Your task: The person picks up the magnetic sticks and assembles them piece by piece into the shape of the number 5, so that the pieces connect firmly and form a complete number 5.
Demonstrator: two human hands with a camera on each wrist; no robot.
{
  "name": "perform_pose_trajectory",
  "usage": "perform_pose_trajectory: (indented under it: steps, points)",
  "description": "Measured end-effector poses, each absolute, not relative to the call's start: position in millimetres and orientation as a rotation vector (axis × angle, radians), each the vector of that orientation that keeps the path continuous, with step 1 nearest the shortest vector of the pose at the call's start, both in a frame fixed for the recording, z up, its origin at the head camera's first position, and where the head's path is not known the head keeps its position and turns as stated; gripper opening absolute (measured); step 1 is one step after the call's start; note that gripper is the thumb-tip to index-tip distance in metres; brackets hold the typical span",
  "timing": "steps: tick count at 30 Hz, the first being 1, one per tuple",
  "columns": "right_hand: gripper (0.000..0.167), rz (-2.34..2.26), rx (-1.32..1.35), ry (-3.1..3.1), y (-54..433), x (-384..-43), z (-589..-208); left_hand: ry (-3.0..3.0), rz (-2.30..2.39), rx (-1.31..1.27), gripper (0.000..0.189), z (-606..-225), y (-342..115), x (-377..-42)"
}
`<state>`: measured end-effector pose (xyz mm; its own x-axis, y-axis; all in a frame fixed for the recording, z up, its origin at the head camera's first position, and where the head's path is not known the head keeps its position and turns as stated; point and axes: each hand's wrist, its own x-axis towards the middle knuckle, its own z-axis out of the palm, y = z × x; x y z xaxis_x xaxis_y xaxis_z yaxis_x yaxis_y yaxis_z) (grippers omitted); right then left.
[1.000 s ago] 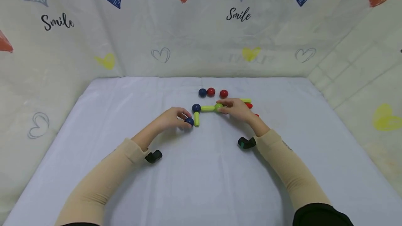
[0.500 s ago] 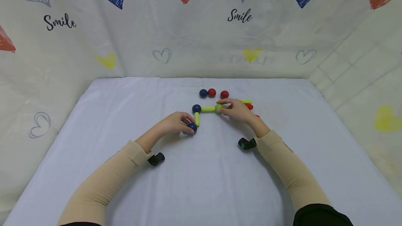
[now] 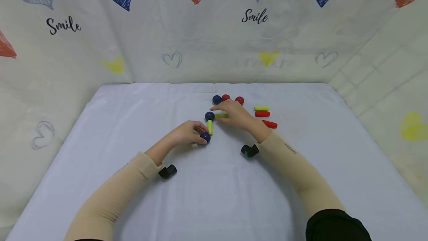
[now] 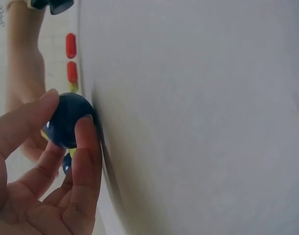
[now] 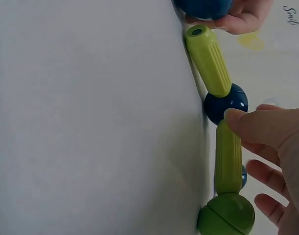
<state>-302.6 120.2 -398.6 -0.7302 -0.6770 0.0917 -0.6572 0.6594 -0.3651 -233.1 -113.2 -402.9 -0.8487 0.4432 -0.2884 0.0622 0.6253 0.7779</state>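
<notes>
My left hand (image 3: 187,133) pinches a dark blue ball (image 4: 68,121) between thumb and fingertips, low over the tablecloth. Just past that ball is the end of a yellow-green rod (image 5: 208,61), with a small gap between them in the right wrist view. The rod's other end meets a second blue ball (image 5: 225,104), from which another yellow-green rod (image 5: 228,159) leads to a green ball (image 5: 227,215). My right hand (image 3: 235,114) reaches over this second rod. Its thumb tip lies at the joint with the second blue ball, and its fingers are spread behind.
At the back of the table lie a blue ball (image 3: 216,100), a red ball (image 3: 225,97) and another red ball (image 3: 239,100). To the right are a loose yellow-green rod (image 3: 262,108), a red rod (image 3: 262,114) and another red rod (image 3: 270,124).
My left hand has brought its blue ball towards me and slightly right, to the rod's near end. The right hand has let go of the green ball and moved left along the rod.
</notes>
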Motion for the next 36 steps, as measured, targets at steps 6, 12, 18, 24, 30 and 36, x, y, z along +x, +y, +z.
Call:
perform_pose_trajectory:
  steps: [6,12,18,24,30,36]
  points:
    - [0.044,-0.546,-1.146,2.752,105.8,-307.2,-399.4,2.389,1.157,0.389,0.032,-403.0,-113.7,-230.6]
    - [0.042,-0.588,-1.080,2.712,95.0,-309.7,-400.7,2.383,1.193,0.349,0.034,-404.1,-118.4,-226.8]
    - [0.042,-0.644,-1.025,2.700,93.7,-313.6,-402.9,2.391,1.208,0.355,0.033,-404.9,-119.9,-227.2]
    - [0.043,-0.654,-0.966,2.695,98.7,-316.0,-403.9,2.330,1.274,0.314,0.038,-406.0,-112.5,-232.5]
    - [0.042,-0.661,-0.995,2.696,100.4,-316.1,-403.5,2.309,1.324,0.209,0.051,-405.7,-108.2,-233.0]
    - [0.042,-0.665,-1.011,2.685,101.0,-316.3,-404.4,2.301,1.337,0.198,0.055,-407.2,-106.1,-232.4]
